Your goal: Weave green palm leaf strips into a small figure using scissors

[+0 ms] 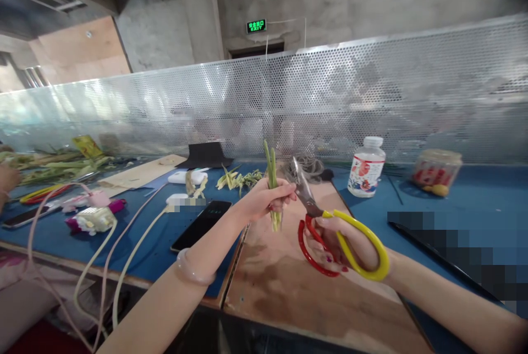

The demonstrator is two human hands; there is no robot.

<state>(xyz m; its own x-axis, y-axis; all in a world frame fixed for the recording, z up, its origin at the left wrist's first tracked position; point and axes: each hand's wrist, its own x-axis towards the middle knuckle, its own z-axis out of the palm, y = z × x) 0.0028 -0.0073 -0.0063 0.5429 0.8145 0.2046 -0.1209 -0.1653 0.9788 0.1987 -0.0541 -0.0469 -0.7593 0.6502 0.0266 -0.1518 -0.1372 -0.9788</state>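
Note:
My left hand (274, 195) is closed around a few green plant stems (270, 162), held upright over the wooden board (284, 277). Their pale cut ends stick out below my fingers. In my right hand (325, 244) is a pair of scissors (312, 210) with one red and one yellow handle, my fingers and thumb through the loops. The blades point up and left, with the tips near my left fingertips. Whether the blades touch the stems I cannot tell.
A black phone (202, 225), white power banks (187, 177) and charging cables lie left. Plant scraps (229, 178) sit behind. A white bottle (366, 167) and a clear jar (438, 170) stand right. A co-worker's hand (8, 178) shows far left. A perforated metal screen (330, 95) borders the back.

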